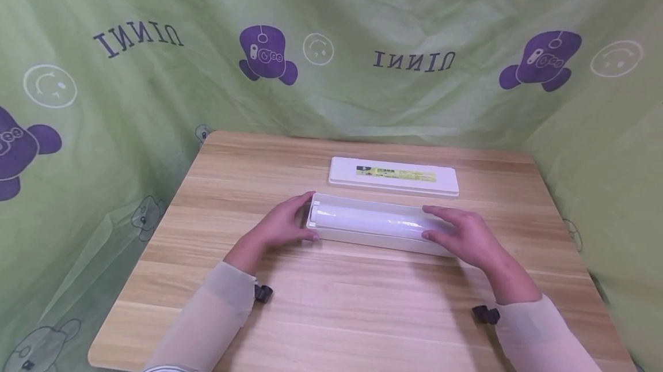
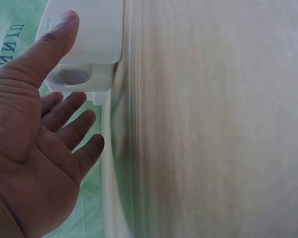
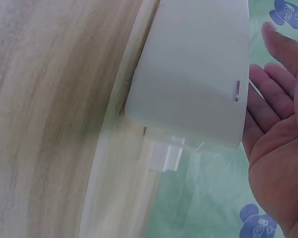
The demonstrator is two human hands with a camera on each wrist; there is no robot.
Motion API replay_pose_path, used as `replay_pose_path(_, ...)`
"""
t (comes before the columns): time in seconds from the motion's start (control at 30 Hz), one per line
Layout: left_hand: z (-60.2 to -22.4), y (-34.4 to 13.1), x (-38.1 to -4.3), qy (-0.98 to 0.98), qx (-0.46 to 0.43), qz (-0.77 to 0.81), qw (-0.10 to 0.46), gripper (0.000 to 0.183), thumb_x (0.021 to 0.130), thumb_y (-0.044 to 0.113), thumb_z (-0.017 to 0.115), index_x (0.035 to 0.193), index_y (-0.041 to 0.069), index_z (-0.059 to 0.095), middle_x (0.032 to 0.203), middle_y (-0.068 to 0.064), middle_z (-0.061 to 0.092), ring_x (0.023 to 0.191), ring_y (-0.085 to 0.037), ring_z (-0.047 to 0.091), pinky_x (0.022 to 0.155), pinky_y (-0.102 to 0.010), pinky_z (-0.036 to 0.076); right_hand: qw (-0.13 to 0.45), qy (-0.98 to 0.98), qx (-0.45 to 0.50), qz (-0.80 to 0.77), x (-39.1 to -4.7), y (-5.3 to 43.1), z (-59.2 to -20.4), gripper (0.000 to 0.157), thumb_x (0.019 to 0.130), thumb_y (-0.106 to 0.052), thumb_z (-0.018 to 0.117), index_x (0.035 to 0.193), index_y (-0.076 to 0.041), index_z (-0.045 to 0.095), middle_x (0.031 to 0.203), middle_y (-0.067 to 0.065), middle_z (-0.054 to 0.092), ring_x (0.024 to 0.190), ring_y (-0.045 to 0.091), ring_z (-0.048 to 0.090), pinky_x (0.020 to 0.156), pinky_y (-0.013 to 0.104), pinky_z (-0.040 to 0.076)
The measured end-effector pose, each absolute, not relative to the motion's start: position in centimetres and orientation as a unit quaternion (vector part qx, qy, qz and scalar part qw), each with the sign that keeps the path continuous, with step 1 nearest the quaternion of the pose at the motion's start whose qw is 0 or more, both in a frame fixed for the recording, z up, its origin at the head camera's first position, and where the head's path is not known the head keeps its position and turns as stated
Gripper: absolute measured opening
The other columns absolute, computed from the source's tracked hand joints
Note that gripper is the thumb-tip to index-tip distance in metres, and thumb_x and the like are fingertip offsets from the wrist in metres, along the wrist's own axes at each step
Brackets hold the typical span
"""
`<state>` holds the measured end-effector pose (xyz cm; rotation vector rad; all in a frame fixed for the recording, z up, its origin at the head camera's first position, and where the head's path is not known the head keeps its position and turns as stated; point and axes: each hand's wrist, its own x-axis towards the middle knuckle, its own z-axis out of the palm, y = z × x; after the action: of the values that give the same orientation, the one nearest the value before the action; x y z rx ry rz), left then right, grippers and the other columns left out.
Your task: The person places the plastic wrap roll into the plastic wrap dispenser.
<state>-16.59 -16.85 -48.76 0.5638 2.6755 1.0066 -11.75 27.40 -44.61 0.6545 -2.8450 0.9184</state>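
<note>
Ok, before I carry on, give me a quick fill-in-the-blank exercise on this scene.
The roll lies ____ the open box.
The lid sits ____ from the person than that box.
The lid's label is mainly ____ in colour.
The curtain around the table is ____ with purple figures.

Missing words: inside; farther; yellow; green.
</note>
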Motion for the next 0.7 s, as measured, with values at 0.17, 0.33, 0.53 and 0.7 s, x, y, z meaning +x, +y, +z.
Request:
replay_pose_path(0.17, -48.8, -16.9, -16.6, 0.913, 0.192, 0.343, 0.112, 0.119, 0.07, 0.048, 0.095, 0.164, 0.012, 0.031, 0.162, -0.009, 0.042, 0.15, -0.028, 0.037, 0.125, -0.042, 0.028, 0.041, -0.929, 0.208, 0.302, -11.5, 27.6, -44.6, 0.059, 0.087, -0.033, 0.086, 0.139, -0.013, 0.067, 0.135, 0.012, 0.069, 0.126, 0.039, 0.063, 0.105, 0.06, 0.049)
replay_pose_path(0.33, -48.7, -16.9, -16.6, 0.914, 0.191, 0.34, 0.113, 0.119, 0.07, 0.05, 0.095, 0.164, 0.013, 0.031, 0.163, -0.008, 0.042, 0.15, -0.028, 0.037, 0.125, -0.042, 0.028, 0.032, -0.931, 0.2, 0.304, -11.3, 27.8, -44.7, 0.063, 0.088, -0.038, 0.084, 0.143, -0.014, 0.064, 0.14, 0.013, 0.065, 0.13, 0.04, 0.059, 0.107, 0.062, 0.047)
replay_pose_path(0.53, -48.7, -16.8, -16.5, 0.915, 0.191, 0.338, 0.112, 0.119, 0.071, 0.049, 0.095, 0.164, 0.013, 0.031, 0.163, -0.009, 0.041, 0.151, -0.029, 0.036, 0.125, -0.043, 0.028, 0.036, -0.931, 0.199, 0.304, -11.1, 28.2, -44.9, 0.071, 0.086, -0.039, 0.086, 0.146, -0.012, 0.061, 0.145, 0.016, 0.061, 0.132, 0.042, 0.057, 0.107, 0.063, 0.046)
replay_pose_path(0.7, -48.8, -16.9, -16.5, 0.914, 0.192, 0.339, 0.109, 0.119, 0.071, 0.047, 0.095, 0.164, 0.012, 0.031, 0.163, -0.01, 0.04, 0.151, -0.029, 0.036, 0.126, -0.044, 0.027, 0.032, -0.932, 0.191, 0.306, -11.0, 28.5, -45.0, 0.079, 0.083, -0.042, 0.087, 0.15, -0.012, 0.057, 0.149, 0.018, 0.057, 0.134, 0.045, 0.054, 0.108, 0.064, 0.044)
